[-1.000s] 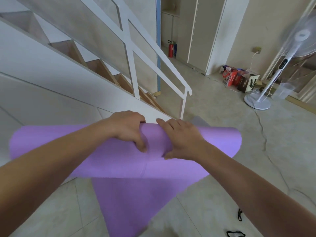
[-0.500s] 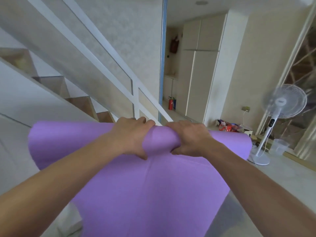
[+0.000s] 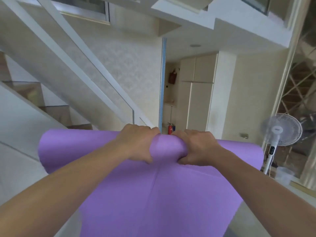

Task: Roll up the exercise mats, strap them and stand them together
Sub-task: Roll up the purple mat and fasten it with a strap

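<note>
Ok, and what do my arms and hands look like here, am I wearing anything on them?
The left forearm and right forearm are bare to the frame's edge: no sleeve shows. The left hand and right hand are ungloved, with no watch or bracelet at either wrist. The fingers are mostly hidden behind the purple foam exercise mat, so rings cannot be ruled out.

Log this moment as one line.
stage: rolling | left hand: grips purple mat roll | right hand: grips roll | tail: hangs unrolled | strap: not in view
</note>
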`<state>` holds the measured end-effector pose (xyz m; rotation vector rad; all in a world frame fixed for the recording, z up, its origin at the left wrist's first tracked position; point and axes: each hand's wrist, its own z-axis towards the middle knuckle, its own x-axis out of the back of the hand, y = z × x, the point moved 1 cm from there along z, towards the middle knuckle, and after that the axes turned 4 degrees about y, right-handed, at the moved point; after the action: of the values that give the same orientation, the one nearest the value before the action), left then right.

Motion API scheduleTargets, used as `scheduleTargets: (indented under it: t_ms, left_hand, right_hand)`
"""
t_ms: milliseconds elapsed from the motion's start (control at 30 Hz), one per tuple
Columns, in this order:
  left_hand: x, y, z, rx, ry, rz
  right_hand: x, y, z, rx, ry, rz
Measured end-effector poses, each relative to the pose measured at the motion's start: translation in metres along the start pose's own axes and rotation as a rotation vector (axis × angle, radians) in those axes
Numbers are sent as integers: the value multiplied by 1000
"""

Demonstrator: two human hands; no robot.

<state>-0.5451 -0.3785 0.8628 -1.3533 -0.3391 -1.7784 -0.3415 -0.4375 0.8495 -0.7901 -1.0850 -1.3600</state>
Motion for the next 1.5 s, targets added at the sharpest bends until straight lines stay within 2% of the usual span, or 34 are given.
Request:
scheduleTargets:
  t_ms: [133, 300, 367, 433, 567, 633, 700, 767, 867, 900, 967, 1000, 1067, 1167, 1267, 1333, 1433, 1500]
  left_hand:
    - [-50, 14, -16, 28, -227, -146]
    - [-93, 18, -35, 60, -621, -468]
    - [-93, 18, -38, 67, -707, -556]
    - [-85, 18, -36, 31, -679, -500]
    - [-69, 26, -38, -171, -332, 69]
    - [-71, 30, -45, -209, -228, 179]
    - [-78, 24, -48, -192, -241, 124]
    - [-82, 14, -49, -117, -318, 41]
    - [-86, 2, -51, -28, -507, -102]
    - [-85, 0, -51, 4, -590, -190]
    - [-82, -5, -54, 80, -719, -390]
    - [-80, -5, -56, 92, -759, -441]
    - [-75, -2, -62, 48, -764, -364]
    - [-83, 5, -73, -127, -651, -26]
    - [-100, 12, -86, -179, -565, 40]
    - [-105, 10, -87, -110, -610, -3]
    - [-113, 0, -83, 31, -790, -180]
    - [-116, -4, -84, 111, -886, -342]
  right_hand:
    - [-55, -13, -32, -16, -151, 65]
    - [-114, -34, -65, 24, -222, 53]
    - [-118, -34, -63, 29, -236, 79]
    - [-109, -28, -53, 34, -247, 100]
    - [-82, -8, -31, -28, -364, 288]
    - [-78, -4, -26, -71, -455, 452]
    - [-81, -9, -30, -81, -536, 563]
    - [-88, -22, -37, -70, -554, 534]
    - [-105, -49, -50, 37, -344, 212]
    - [-110, -56, -52, 56, -285, 170]
    - [-115, -61, -49, 79, -261, 209]
    - [-115, -60, -47, 86, -306, 250]
    - [-111, -53, -43, 56, -447, 383]
    - [-119, -42, -42, -51, -679, 752]
    - [-132, -45, -47, -60, -796, 886]
    - [-136, -54, -53, -41, -759, 765]
    - [-143, -78, -66, 114, -493, 260]
    - [-152, -90, -72, 157, -356, 178]
